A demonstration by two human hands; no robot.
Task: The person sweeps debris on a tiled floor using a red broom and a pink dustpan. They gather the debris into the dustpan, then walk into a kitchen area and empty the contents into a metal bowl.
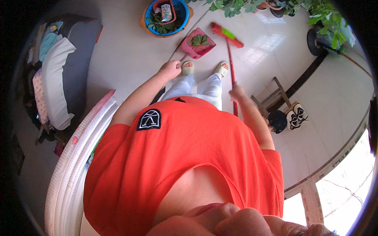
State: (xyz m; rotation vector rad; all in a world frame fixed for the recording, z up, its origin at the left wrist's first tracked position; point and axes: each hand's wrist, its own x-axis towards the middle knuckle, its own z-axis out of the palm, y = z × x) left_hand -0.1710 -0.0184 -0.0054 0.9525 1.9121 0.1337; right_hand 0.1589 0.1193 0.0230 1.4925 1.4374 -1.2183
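My left hand (170,70) grips the handle of a pink plastic dustpan (192,52), which rests on the floor in front of my feet. A cluster of green leaves (200,40) lies in the pan. In my right hand (237,93) is the red stick of a broom (231,63). The broom's red and green head (226,34) is on the floor ahead, to the right of the dustpan and apart from it. The hand on the stick looks slightly blurred.
Beyond the dustpan stands a blue basin (186,17) holding leaves and a red basket (156,5). Potted plants (327,28) line the far right. A wooden chair (274,94) and black-and-white shoes (295,116) are at right. A grey sofa (79,56) and white stacked padding (73,165) flank my left.
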